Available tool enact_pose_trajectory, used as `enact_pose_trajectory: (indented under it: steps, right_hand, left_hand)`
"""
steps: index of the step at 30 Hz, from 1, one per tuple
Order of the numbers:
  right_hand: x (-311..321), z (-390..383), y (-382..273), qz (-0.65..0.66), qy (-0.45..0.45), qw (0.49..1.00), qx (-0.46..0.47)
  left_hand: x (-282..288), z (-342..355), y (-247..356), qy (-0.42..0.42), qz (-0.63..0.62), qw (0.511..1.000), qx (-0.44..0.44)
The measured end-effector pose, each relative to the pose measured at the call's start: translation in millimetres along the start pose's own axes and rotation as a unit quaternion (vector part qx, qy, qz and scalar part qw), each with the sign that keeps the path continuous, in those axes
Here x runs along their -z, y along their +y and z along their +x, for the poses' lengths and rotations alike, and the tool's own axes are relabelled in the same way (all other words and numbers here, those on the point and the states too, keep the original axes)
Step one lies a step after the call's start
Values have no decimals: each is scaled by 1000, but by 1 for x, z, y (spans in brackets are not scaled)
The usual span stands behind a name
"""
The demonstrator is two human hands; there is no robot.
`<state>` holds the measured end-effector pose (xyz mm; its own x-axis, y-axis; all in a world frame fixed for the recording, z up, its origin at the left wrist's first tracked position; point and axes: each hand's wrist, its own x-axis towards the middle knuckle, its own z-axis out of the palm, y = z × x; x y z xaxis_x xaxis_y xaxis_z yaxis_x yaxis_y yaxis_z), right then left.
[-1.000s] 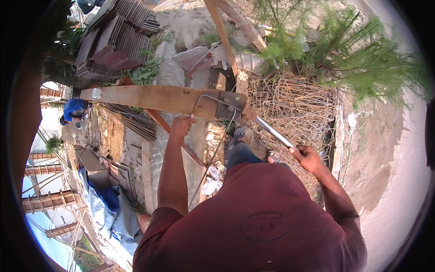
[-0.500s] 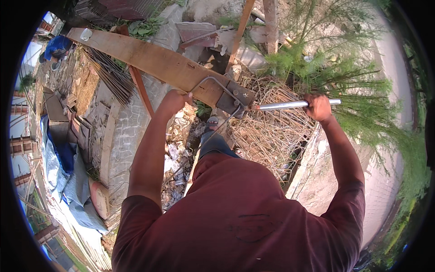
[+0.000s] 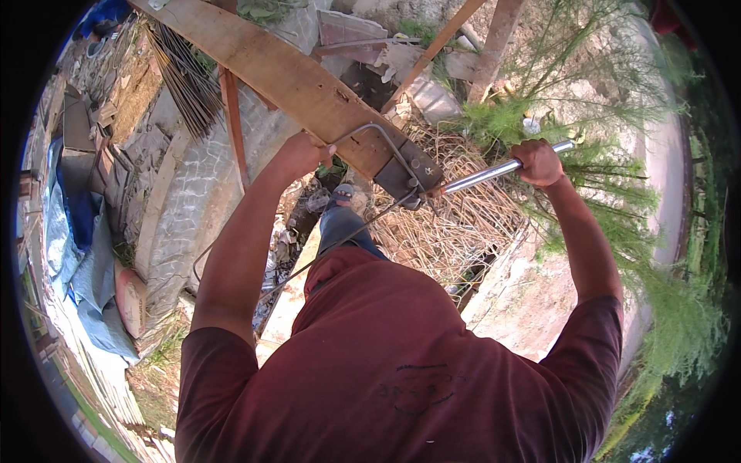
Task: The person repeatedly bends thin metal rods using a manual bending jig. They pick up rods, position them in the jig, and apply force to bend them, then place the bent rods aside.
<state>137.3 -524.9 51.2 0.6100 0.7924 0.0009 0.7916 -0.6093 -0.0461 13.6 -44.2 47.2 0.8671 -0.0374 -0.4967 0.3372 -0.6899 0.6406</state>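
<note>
Hands well apart, each clamped on its own thing. Left hand [image 3: 299, 154] grips the near edge of the long weathered wooden plank [image 3: 285, 77], which runs diagonally from upper left down toward centre. Right hand [image 3: 538, 162] is closed round the far end of a shiny straight metal pipe [image 3: 486, 173]; the pipe's other end meets a dark flat steel plate [image 3: 409, 174] fixed at the plank's lower end.

A thin grey steel rod [image 3: 378, 133] (bent to a corner) lies across the plank face and passes through the plate; its long tail trails down past the person's knee.

Handling, as judged: rod is stiff and springy, not fragile, light for its length; likely to whip if released under load. Pipe looks smooth and possibly slippery, so a full-fist hold at the outer end, as now, gives best leverage. Plank is heavy and rigid, rough-surfaced, good to brace against.

Surroundings: tangle of dry brown brushwood [image 3: 455, 224] beneath the plate, feathery green shrub [image 3: 610, 185] at right, bundle of dark straight rods [image 3: 181, 85] at upper left, blue tarpaulin [image 3: 81, 231] far left.
</note>
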Motion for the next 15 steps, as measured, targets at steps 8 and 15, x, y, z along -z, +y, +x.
enact_pose_trajectory:
  steps: [8, 15]
  right_hand:
    - [-12, -48, -11, -34, 3, 991, -129]
    - [4, -70, 2, -147, 32, 949, -279]
  left_hand:
    - [-3, 1, 0, -16, -103, 992, 76]
    - [-9, 2, -9, -9, -102, 992, 74]
